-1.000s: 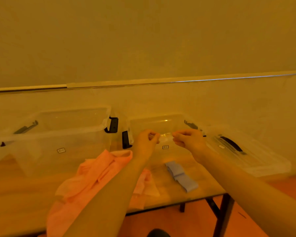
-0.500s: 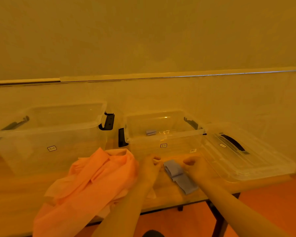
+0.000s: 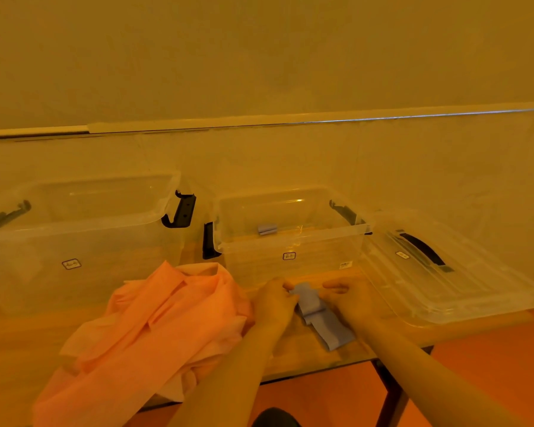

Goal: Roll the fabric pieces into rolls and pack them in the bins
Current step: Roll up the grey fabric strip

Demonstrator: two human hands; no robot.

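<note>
A blue fabric strip [image 3: 319,317] lies on the wooden table [image 3: 22,340] in front of the small clear bin [image 3: 290,238]. My left hand [image 3: 273,303] pinches the strip's far end at its left side. My right hand [image 3: 352,298] rests at its right side, fingers curled against the fabric. A rolled blue piece [image 3: 267,229] lies inside the small bin. A heap of orange fabric pieces [image 3: 154,334] is spread on the table left of my hands.
A larger clear bin [image 3: 74,238] with black latches stands at the back left. A clear lid [image 3: 444,275] with a black handle lies right of the small bin. The table's front edge runs just below my wrists, and a wall is close behind the bins.
Both hands came down from the small bin's rim to the blue strip on the table. A blue roll now lies in that bin. The view shifted slightly.
</note>
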